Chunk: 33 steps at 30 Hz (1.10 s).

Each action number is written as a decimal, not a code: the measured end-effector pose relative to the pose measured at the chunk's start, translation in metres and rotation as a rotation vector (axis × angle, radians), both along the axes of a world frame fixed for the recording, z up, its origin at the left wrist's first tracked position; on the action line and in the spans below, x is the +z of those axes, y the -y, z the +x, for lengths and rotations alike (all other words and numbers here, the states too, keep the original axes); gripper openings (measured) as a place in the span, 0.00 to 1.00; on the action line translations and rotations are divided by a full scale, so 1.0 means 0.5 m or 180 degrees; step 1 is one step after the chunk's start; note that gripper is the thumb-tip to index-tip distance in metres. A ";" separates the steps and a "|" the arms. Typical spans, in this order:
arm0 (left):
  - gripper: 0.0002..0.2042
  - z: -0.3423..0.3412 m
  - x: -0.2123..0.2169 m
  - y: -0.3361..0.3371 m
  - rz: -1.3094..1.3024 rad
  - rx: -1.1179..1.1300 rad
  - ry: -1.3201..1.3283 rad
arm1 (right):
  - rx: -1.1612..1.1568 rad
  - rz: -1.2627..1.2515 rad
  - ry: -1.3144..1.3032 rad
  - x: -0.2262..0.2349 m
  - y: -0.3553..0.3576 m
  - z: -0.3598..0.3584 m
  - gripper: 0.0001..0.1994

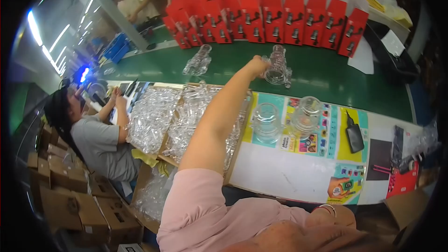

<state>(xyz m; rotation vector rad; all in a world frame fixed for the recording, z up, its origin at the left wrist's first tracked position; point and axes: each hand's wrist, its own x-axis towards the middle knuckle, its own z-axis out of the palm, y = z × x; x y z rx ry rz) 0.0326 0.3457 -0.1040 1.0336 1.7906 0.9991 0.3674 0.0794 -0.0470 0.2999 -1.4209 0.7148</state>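
Observation:
My left arm stretches forward over the green conveyor belt point(154, 67). My left hand point(258, 66) is closed, its fingertips at the side of a group of clear plastic parts point(277, 65) lying there; they seem to grip a clear piece at its left edge. Another cluster of clear parts point(199, 61) lies farther left on the belt. Two clear, ringed cup-like pieces, one on the left point(266, 123) and one on the right point(306, 115), stand on the printed sheets nearer me. Low down by my body is my right hand point(339, 217), a bracelet at its wrist; its fingers are hidden.
Red open-topped boxes point(284, 18) line the belt's far side. Cartons of clear parts point(189, 121) stand to my left. A black adapter point(354, 135) lies on the white worktable point(280, 172). A person point(100, 135) works at left; others stand across the belt.

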 end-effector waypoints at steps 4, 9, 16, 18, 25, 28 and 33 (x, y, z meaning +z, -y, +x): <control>0.24 -0.034 0.025 0.057 0.0801 -0.0049 -0.2550 | 0.0082 -0.0086 0.0065 -0.012 -0.001 -0.033 0.00; 0.24 -0.048 0.097 0.206 0.1280 -0.1036 -0.2401 | 0.0065 -0.0141 0.0192 -0.019 0.007 -0.052 0.02; 0.18 -0.084 0.110 0.512 0.1098 -0.0592 -0.2526 | -0.0393 -0.0064 0.0544 0.001 0.037 -0.019 0.04; 0.17 -0.110 0.090 0.577 0.1119 -0.0231 -0.2747 | -0.0576 -0.0044 0.0672 0.007 0.049 -0.005 0.05; 0.14 -0.194 0.030 0.751 0.1093 0.0449 -0.2902 | -0.1050 -0.0070 0.1041 0.006 0.083 0.009 0.08; 0.13 -0.220 0.029 0.754 0.1659 0.1067 -0.2525 | -0.1411 -0.0124 0.1550 0.010 0.094 0.022 0.10; 0.16 -0.293 0.018 0.704 0.0800 0.1515 -0.3941 | -0.2033 -0.0517 0.2330 -0.033 0.068 0.042 0.11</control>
